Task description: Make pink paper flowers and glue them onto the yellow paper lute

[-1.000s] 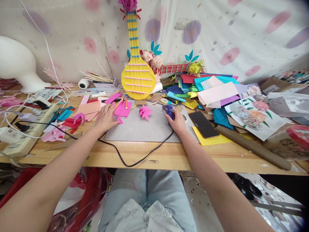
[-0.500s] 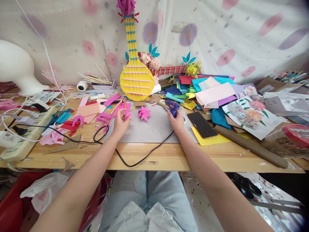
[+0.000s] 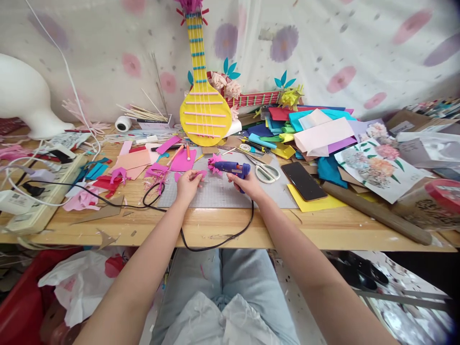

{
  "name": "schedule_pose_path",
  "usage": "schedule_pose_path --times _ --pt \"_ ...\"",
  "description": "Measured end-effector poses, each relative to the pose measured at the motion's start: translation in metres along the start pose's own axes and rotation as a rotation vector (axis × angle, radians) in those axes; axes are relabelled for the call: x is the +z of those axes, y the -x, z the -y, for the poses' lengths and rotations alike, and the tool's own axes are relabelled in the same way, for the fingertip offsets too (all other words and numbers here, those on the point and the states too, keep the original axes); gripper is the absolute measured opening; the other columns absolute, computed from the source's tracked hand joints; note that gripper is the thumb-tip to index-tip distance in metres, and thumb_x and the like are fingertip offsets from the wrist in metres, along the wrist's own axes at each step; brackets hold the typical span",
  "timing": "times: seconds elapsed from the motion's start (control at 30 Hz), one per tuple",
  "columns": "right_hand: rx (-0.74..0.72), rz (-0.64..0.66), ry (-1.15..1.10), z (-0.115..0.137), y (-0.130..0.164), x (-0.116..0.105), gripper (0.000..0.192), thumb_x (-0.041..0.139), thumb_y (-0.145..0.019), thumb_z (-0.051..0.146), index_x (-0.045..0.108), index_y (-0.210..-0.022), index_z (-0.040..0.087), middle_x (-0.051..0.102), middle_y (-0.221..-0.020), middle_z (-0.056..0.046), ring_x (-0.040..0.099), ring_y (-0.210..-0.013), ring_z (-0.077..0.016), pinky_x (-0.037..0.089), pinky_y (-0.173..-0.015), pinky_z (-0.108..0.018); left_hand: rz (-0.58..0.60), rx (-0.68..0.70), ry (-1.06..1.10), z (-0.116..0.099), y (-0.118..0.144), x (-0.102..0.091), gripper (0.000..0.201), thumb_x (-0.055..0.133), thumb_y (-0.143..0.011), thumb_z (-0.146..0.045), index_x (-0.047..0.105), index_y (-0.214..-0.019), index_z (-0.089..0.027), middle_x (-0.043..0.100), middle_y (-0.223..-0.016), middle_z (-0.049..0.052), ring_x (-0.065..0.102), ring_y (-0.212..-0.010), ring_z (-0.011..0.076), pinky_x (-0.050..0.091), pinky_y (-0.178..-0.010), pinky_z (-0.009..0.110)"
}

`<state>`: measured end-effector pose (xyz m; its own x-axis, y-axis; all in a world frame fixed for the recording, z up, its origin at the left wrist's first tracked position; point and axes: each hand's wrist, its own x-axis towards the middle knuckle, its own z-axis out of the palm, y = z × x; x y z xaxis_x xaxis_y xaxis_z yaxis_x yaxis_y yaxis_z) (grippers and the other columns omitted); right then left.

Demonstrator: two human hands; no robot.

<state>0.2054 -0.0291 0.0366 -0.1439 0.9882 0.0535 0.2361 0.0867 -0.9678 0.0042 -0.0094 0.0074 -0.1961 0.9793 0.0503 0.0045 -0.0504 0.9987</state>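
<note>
Left hand (image 3: 189,186) pinches pink petal (image 3: 203,173) between fingertips, over mat (image 3: 223,197). Right hand (image 3: 247,185) — fingers wrapped round glue gun (image 3: 230,167), nozzle toward left, near flower (image 3: 211,162). Sticks (image 3: 143,112) at small box (image 3: 154,123), back of table (image 3: 143,225). Red-lidded tub (image 3: 429,206) far right — contents unclear. White bag (image 3: 81,280) in red bin (image 3: 17,311), below.

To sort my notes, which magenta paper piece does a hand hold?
The small piece pinched by the left hand; the larger sheet, spiky flower and scraps are not held.
</note>
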Motion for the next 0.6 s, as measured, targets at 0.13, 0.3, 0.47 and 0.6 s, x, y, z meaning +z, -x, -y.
schedule_pose_path --times 0.13,0.3,0.47,0.6 --pt "0.039 -0.043 0.165 -0.012 0.002 0.004 0.040 0.062 -0.067 0.057 0.058 -0.063 0.018 0.053 -0.051 0.001 0.049 -0.050 -0.0113 0.038 -0.049 -0.024 0.013 0.002 0.012 -0.001 0.001 0.001 0.013 0.065 -0.064 -0.019 0.060 -0.076 -0.014 0.066 -0.072 0.004 0.062 -0.061 0.0137 0.044 -0.043 0.019" --pt "-0.006 -0.073 0.299 -0.017 0.001 0.005 0.036 0.060 -0.070 0.054 0.065 -0.074 0.018 0.063 -0.064 -0.003 0.060 -0.068 -0.0194 0.045 -0.063 -0.029 0.028 0.004 0.019 0.000 0.002 0.001 0.017 0.065 -0.062 -0.017 0.060 -0.077 -0.014 0.067 -0.074 0.004 0.063 -0.061 0.0140 0.046 -0.044 0.020" --pt "-0.040 -0.068 0.341 -0.014 0.001 0.007 0.037 0.059 -0.072 0.052 0.067 -0.080 0.017 0.066 -0.070 -0.005 0.062 -0.077 -0.0216 0.046 -0.070 -0.030 0.046 0.001 0.022 0.001 0.002 0.002 0.016 0.065 -0.061 -0.017 0.060 -0.076 -0.014 0.067 -0.072 0.004 0.063 -0.061 0.0143 0.047 -0.044 0.021" --pt "-0.056 -0.061 0.352 -0.016 0.001 0.006 0.038 0.058 -0.072 0.052 0.068 -0.082 0.017 0.067 -0.072 -0.005 0.062 -0.079 -0.0218 0.045 -0.072 -0.031 0.047 0.008 0.014 0.001 0.002 0.001 0.016 0.065 -0.062 -0.017 0.060 -0.077 -0.014 0.067 -0.073 0.004 0.063 -0.061 0.0144 0.048 -0.044 0.021"
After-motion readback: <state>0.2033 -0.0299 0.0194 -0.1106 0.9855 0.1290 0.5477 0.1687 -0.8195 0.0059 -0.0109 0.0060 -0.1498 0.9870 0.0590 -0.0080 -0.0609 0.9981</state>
